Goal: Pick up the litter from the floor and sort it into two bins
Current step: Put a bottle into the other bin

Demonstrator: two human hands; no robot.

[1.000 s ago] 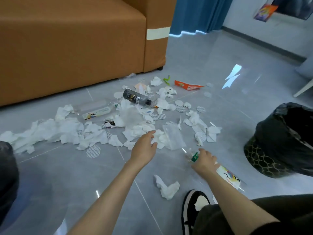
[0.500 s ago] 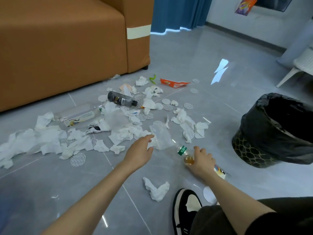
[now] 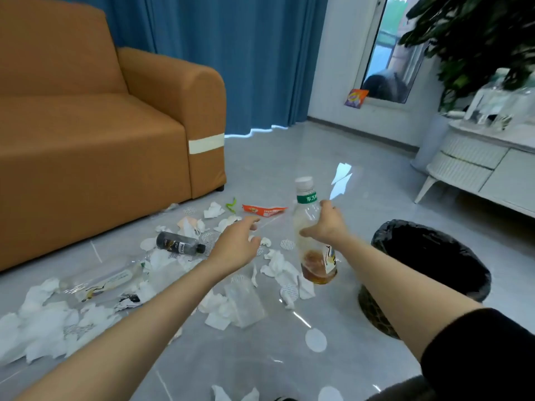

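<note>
Right hand point(image 3: 327, 227) wraps curled fingers and thumb round the mid-body of a clear ribbed plastic bottle point(image 3: 307, 215). The bottle is upright, off the glossy grey tile floor point(image 3: 289, 157), with a white cap, a green neck band and amber liquid at the bottom, just left of the black-bagged mesh bin point(image 3: 382, 235). Left hand point(image 3: 234, 244) holds nothing, fingers loosely spread over crumpled white tissues point(image 3: 278, 264). A dark cylindrical bottle point(image 3: 179, 246) lies on its side nearby.

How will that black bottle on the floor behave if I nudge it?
The black bottle lies on its side on the glossy floor, so it would probably roll readily. Tissues around it might stop it soon. It is capped and looks like plastic, so unlikely to break. I cannot tell whether it is full, so its weight is uncertain.
</note>
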